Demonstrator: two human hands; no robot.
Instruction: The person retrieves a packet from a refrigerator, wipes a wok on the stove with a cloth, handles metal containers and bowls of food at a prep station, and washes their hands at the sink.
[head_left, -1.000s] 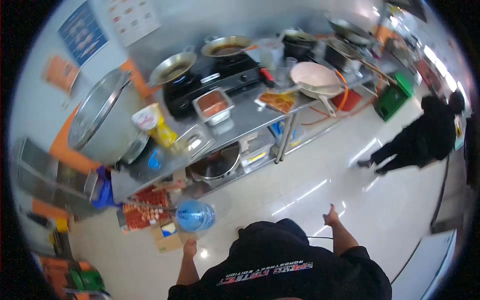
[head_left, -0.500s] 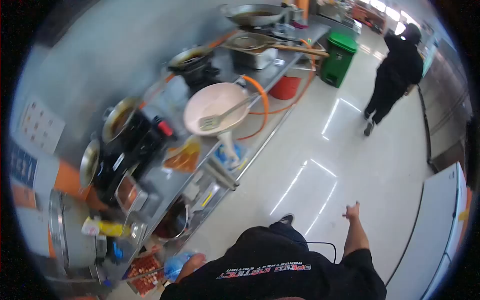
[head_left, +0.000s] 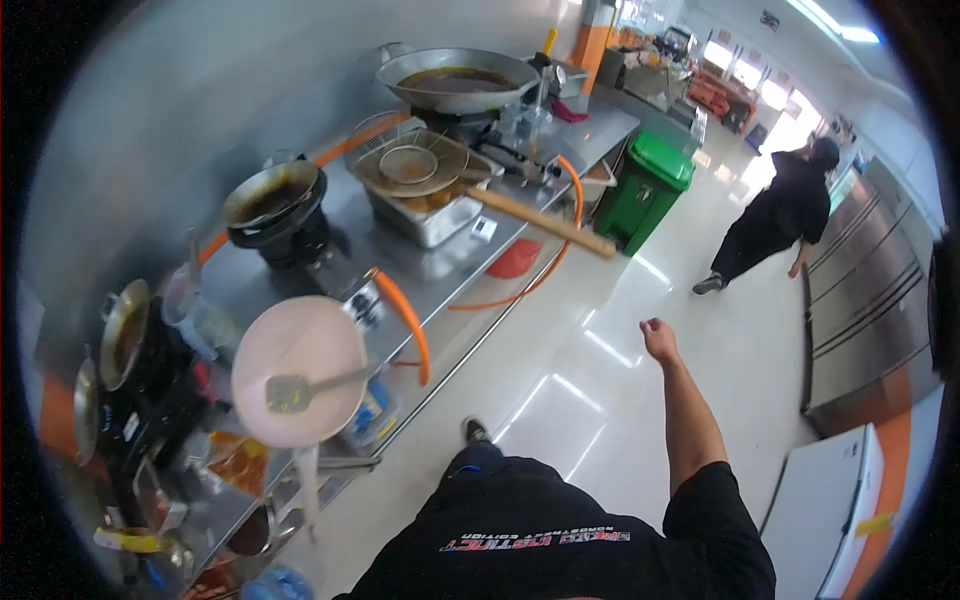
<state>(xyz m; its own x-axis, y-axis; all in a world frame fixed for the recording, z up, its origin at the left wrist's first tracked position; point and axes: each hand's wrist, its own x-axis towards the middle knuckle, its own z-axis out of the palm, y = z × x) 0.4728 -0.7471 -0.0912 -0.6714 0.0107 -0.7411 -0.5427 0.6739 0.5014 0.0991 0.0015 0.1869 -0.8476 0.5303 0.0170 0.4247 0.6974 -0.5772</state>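
Reaches the right hand (head_left: 658, 340) forward at centre right of the frame, over the glossy floor (head_left: 620, 430), with fingers loosely curled and released, gripping nothing visible. Cannot tell the state of the left fingers, outside the frame. Nearest in the picture to the right hand, untouched: the wooden-handled strainer (head_left: 500, 203) at upper centre, lying across a rectangular steel pan (head_left: 440, 225), and the green lidded bin (head_left: 645, 195) just right of the handle. At left of centre, on the steel table (head_left: 400, 268): a pink frying pan (head_left: 270, 345) with a slotted spatula (head_left: 288, 394) inside.
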